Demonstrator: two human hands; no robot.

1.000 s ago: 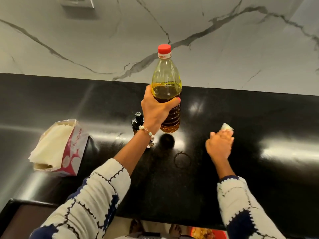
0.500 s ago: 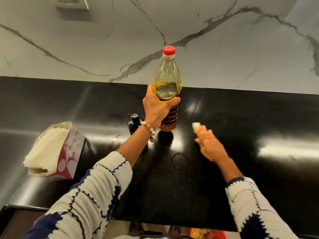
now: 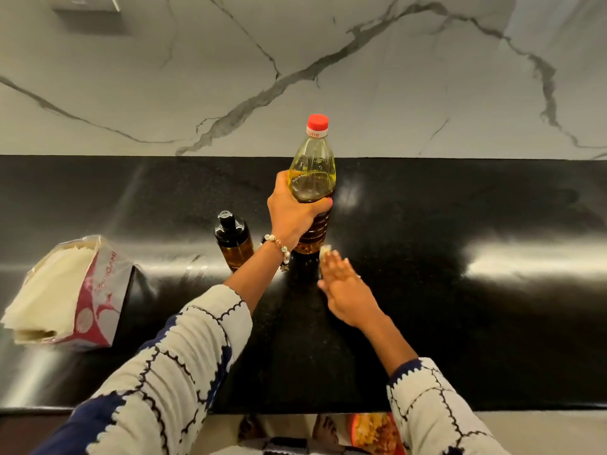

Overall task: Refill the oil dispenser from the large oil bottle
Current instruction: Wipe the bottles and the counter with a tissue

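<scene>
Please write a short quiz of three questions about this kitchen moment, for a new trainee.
1. True or false: the red cap is off the large oil bottle.
2. Which hand grips the large oil bottle? A) left hand B) right hand
3. Fill in: the dark oil dispenser stands to the ____ of the bottle in the picture.

Key:
1. False; the cap is on.
2. A; the left hand holds it, while the right hand presses a small pale wad on the black counter.
3. Left.
</scene>
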